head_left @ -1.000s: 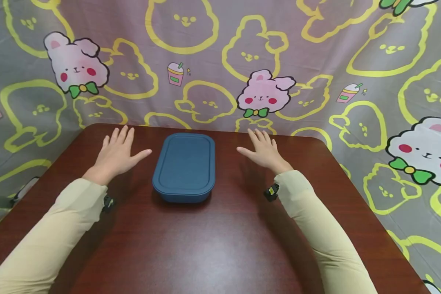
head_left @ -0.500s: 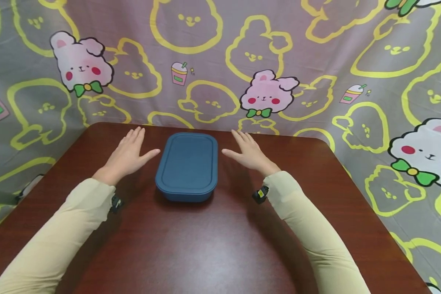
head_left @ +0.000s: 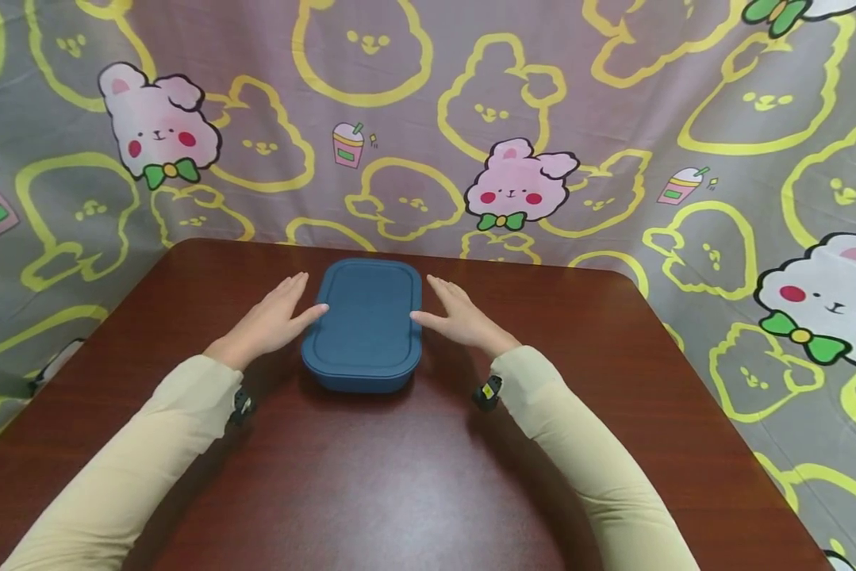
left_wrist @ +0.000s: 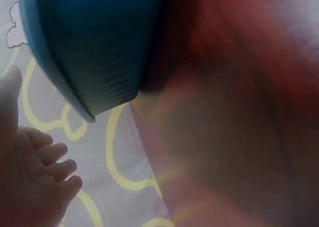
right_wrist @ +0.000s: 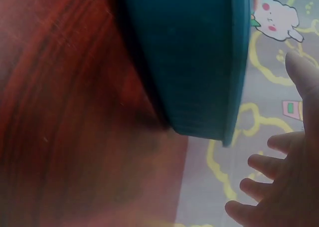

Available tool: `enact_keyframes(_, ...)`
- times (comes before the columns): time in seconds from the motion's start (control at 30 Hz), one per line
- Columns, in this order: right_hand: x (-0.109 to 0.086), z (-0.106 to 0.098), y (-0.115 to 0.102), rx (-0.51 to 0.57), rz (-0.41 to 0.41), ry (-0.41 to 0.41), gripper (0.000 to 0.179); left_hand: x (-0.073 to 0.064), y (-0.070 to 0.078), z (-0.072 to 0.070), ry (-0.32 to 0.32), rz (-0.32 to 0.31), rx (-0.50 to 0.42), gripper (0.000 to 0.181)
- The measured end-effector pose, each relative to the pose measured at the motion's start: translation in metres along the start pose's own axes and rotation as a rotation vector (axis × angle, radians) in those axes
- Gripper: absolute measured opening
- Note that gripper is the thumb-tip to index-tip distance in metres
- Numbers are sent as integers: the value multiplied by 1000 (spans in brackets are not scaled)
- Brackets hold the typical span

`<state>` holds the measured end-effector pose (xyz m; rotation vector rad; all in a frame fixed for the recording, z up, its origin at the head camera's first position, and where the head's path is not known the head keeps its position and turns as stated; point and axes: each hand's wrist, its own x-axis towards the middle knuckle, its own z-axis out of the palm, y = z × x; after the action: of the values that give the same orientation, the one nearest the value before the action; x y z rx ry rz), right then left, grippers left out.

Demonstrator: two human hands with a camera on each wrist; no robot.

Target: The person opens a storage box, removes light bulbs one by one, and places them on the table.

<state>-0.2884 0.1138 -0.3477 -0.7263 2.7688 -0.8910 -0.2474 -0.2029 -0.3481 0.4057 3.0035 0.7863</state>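
So this blue lidded box (head_left: 362,325) is sitting flat on my brown table (head_left: 413,484), up near the far edge and a bit left of that edge's middle, short end towards me. The lid (head_left: 363,311) sticks out past walls that slope in towards the base.

My left hand (head_left: 269,321) is alongside the long left side, my right hand (head_left: 463,319) alongside the long right side. Fingers mostly straight, nothing gripped. In the head view both thumbs (head_left: 308,319) overlap the lid's edge, but the wrist views show a gap there, so I don't think I'm touching it.

To take hold of one cleanly, imo bring both palms in evenly, straight across from each other, or it'll probably twist or skid. I'd hook fingers under that overhang and aim for the walls too, since I can't tell how tight the lid sits.

Past the table's far corners there's a cartoon curtain (head_left: 399,79), plus a little black unit (head_left: 242,403) at each of my cuffs (head_left: 197,388).
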Motion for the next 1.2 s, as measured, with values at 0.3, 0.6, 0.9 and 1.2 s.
enact_keyframes(0.3, 1, 17, 2, 41, 1, -39, 87, -1, -4, 14, -56, -12, -30, 87)
enact_keyframes(0.6, 4, 26, 8, 61, -36, -29, 84, -2, -7, 19, -79, -46, -55, 84)
enact_keyframes(0.9, 5, 31, 10, 53, 14, -21, 84, -1, -8, 23, -58, -1, -36, 74)
enact_keyframes(1.2, 6, 32, 11, 103, -62, 6, 79, -1, -6, 22, -66, -19, -54, 74)
